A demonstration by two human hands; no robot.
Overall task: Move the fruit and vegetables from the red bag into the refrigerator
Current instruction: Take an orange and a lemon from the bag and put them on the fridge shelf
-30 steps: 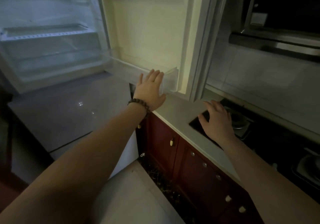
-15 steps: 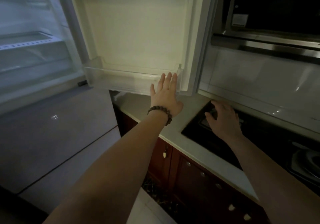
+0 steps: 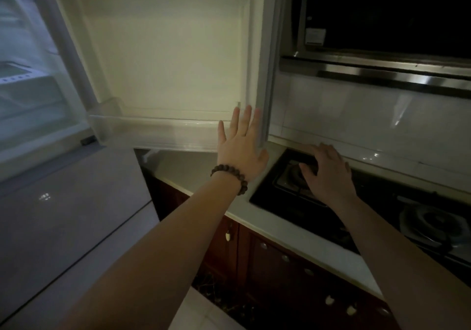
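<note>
1. Dim kitchen; refrigerator door stood swung open over the white countertop.
2. My left hand lay flat, fingers spread, holding nothing, against the door's edge, probably steadying it.
3. My right hand hovered loosely open, empty, over the gas hob.
4. Red bag and produce: not in view.

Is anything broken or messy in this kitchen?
Nothing looks broken or spilled. The refrigerator door is swung wide over the countertop, with the left hand flat against its edge. The right hand rests over a stove burner, which looks unlit. Some dark debris lies on the floor below the cabinets.
</note>
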